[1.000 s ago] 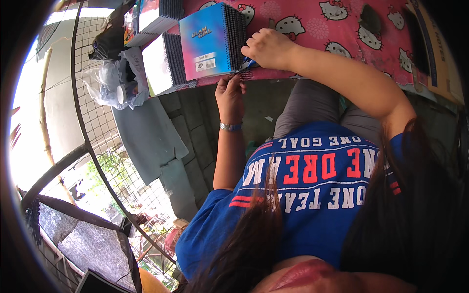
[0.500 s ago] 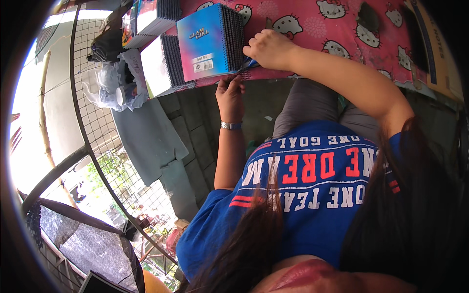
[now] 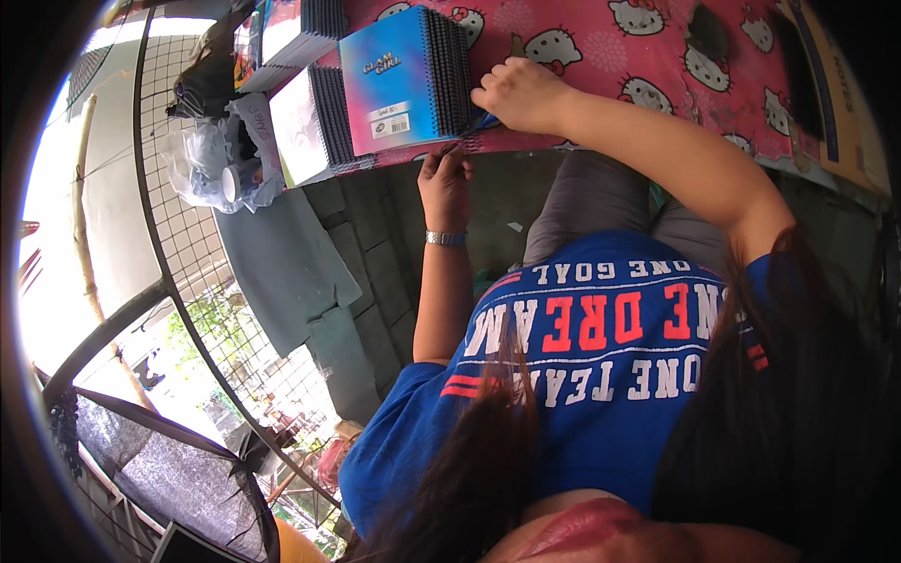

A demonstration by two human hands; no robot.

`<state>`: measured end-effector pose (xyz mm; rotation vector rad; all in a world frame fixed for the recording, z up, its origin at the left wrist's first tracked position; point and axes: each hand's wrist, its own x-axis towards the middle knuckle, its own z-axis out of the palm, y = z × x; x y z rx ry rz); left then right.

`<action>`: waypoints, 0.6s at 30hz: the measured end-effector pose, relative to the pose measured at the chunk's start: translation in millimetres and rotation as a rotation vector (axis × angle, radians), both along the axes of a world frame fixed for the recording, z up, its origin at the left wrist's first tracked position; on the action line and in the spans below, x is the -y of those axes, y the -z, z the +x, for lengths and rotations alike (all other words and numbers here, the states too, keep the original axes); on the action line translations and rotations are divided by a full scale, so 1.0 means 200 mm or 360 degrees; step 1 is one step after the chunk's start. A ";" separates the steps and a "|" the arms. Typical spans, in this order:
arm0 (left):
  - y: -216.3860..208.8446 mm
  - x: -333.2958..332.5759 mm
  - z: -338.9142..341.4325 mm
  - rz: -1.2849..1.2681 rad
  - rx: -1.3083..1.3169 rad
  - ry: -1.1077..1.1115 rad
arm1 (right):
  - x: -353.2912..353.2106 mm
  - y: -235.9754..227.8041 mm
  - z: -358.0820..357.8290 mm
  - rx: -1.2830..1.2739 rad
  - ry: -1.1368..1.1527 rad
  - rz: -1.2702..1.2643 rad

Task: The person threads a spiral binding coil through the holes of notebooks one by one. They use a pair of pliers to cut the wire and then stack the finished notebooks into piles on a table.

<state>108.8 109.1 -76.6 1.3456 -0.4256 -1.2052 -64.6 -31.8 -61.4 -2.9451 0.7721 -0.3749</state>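
Note:
A stack of spiral notebooks (image 3: 389,80) with a blue and pink cover stands at the table's near edge, its dark coils facing right. My right hand (image 3: 526,94) is closed just right of those coils. It grips a small blue-handled tool (image 3: 488,120), mostly hidden by the fingers, whose dark tip points left toward the stack's lower corner. My left hand (image 3: 445,192), with a metal watch (image 3: 445,238) on the wrist, is raised at the table edge below that corner. Its thumb and fingertips are pinched together; what they hold is too small to make out.
More spiral notebooks stand in a white stack (image 3: 298,131) and another stack (image 3: 286,38) to the left. A plastic bag (image 3: 202,169) hangs beside the wire mesh. The pink patterned tablecloth (image 3: 582,94) stretches right to a cardboard box (image 3: 849,113). A dark object (image 3: 707,36) lies on it.
My right hand has shifted very slightly to the right, with the blue-handled tool in it. My left hand keeps its pinch at nearly the same spot. The notebooks have stayed put.

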 end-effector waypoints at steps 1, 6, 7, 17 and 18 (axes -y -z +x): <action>0.00 -0.01 0.01 0.0025 -0.0069 -0.0041 | 0.01 0.01 -0.03 0.0077 -0.0004 -0.0096; -0.01 0.00 -0.03 0.0035 -0.0240 -0.0055 | 0.01 0.05 -0.02 0.0267 -0.0095 -0.0326; 0.00 0.01 -0.03 0.0033 -0.0173 -0.0029 | 0.00 0.03 0.01 0.0114 -0.0091 -0.0230; 0.05 0.01 -0.02 -0.0010 -0.0149 -0.0043 | 0.01 0.01 -0.04 0.0227 -0.0049 -0.0348; 0.05 0.01 -0.02 -0.0013 -0.0148 -0.0041 | 0.01 0.00 -0.03 0.0254 -0.0064 -0.0344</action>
